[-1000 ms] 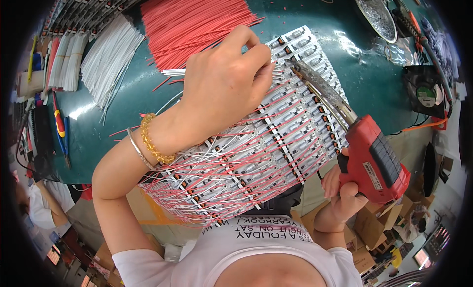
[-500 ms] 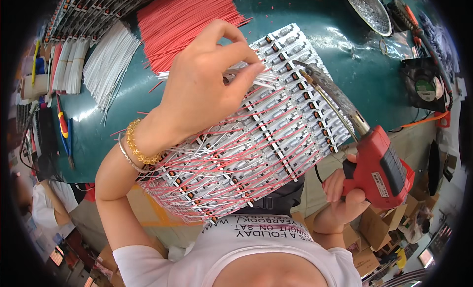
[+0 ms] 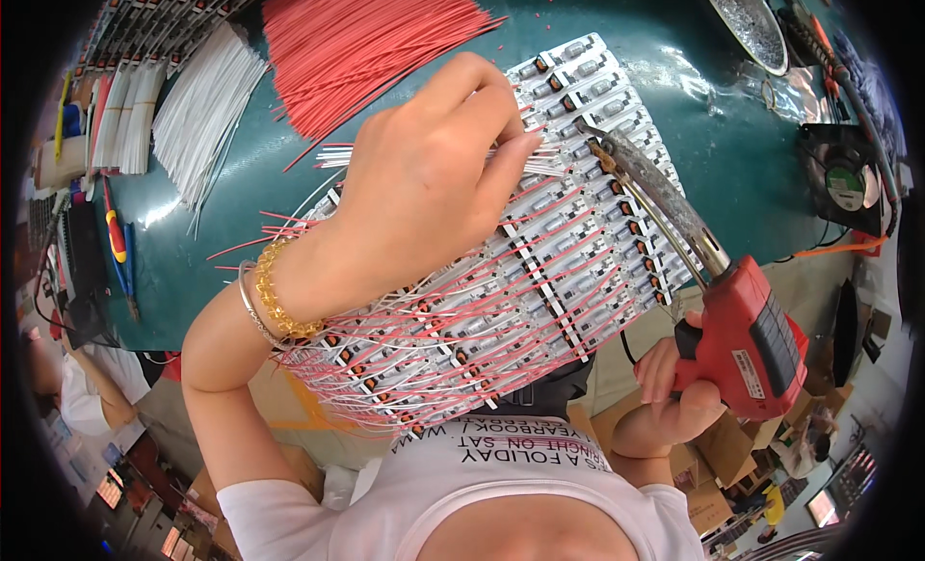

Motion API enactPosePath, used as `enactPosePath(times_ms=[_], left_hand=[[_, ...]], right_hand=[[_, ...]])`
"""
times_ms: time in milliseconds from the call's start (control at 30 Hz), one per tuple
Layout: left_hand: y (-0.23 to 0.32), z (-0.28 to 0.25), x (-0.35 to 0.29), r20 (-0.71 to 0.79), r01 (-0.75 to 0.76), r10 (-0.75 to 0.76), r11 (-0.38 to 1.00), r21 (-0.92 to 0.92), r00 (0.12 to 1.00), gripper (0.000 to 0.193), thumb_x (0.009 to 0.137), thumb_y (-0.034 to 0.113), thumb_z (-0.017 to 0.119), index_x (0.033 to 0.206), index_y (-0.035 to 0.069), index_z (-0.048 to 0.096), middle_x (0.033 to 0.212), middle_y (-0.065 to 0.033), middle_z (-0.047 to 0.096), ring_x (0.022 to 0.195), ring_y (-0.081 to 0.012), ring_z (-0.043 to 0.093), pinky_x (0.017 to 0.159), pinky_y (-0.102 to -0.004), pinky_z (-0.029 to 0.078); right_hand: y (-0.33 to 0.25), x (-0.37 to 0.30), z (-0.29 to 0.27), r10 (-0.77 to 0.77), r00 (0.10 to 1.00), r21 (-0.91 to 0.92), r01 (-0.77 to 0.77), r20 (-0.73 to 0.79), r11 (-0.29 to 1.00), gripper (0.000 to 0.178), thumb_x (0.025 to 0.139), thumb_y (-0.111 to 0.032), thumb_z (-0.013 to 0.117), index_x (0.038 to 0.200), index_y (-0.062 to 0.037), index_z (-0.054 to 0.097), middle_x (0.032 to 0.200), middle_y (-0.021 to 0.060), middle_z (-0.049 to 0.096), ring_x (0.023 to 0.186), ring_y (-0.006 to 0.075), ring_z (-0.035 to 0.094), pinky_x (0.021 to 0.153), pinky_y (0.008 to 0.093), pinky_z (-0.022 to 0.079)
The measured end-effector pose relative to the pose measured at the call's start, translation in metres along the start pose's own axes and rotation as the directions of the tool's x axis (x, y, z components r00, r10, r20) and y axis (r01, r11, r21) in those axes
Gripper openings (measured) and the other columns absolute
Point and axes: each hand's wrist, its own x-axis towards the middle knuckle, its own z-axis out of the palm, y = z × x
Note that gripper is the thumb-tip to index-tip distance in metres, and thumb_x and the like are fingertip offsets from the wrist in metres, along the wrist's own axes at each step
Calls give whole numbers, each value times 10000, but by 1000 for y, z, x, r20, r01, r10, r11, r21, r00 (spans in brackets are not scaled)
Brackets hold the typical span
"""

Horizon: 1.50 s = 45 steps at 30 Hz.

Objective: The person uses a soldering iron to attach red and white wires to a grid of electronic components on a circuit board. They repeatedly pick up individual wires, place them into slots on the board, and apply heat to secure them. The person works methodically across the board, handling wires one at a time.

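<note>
A thin white wire (image 3: pixel 540 156) is pinched in the left hand (image 3: pixel 424 190) over the wired panel of small circuit boards (image 3: pixel 540 272) on the green bench (image 3: pixel 732 166), meeting the tip of the red soldering gun (image 3: pixel 742 334) clasped by the right hand (image 3: pixel 665 397).

We see two bare hands (image 3: pixel 424 175), one red pistol-grip soldering gun (image 3: pixel 742 334), one black cooling fan (image 3: pixel 840 180), two wrist bracelets (image 3: pixel 270 306), one red wire heap (image 3: pixel 366 40).

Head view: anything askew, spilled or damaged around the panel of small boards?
A few red wires lie strayed on the green table, apart from the neat red bundle. The soldering gun barrel looks crusted. Otherwise nothing stands out.
</note>
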Motion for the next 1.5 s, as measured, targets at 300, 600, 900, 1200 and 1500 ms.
enactPosePath(times_ms=[300,600,900,1200,1500], left_hand=[[-2,5,-2,-20,5,-4,1000,17,1000,105,725,-14,652,717,-1,548,809,-85,566,672,-213,579,566,-289,466],[-1,4,-1,-2,15,-15,1000,-10,1000,109,725,-12,653,712,-3,545,804,-85,563,669,-210,572,568,-289,460],[-2,2,-2,-11,7,-7,1000,-1,1000,109,722,-8,657,718,-5,548,802,-93,562,685,-222,572,596,-290,459],[5,1,-3,63,59,-51,990,-127,997,87,722,-5,672,754,-7,591,877,-100,565,683,-187,578,530,-268,449],[7,9,-3,11,10,-10,1000,-8,1000,91,716,-7,664,739,5,577,817,-78,566,660,-191,570,535,-276,450]], right_hand=[[-1,1,5,14,1000,-26,-15,-26,1000,702,820,-522,581,1084,112,432,461,14,431,354,108,395,381,228,342],[14,-14,-4,-66,980,-228,22,-187,974,701,798,-523,611,1036,121,468,450,-12,410,368,71,381,384,206,330],[-3,0,9,-26,999,-130,23,-23,991,788,792,-550,596,1124,149,445,449,-15,423,361,78,384,375,204,334],[0,-2,-2,-31,997,-103,23,-73,994,827,781,-582,586,1169,124,396,442,0,428,346,91,383,367,212,327],[-1,-9,-13,22,999,-3,-22,-37,1000,778,772,-557,615,1133,102,414,459,4,443,357,93,399,379,218,347]])
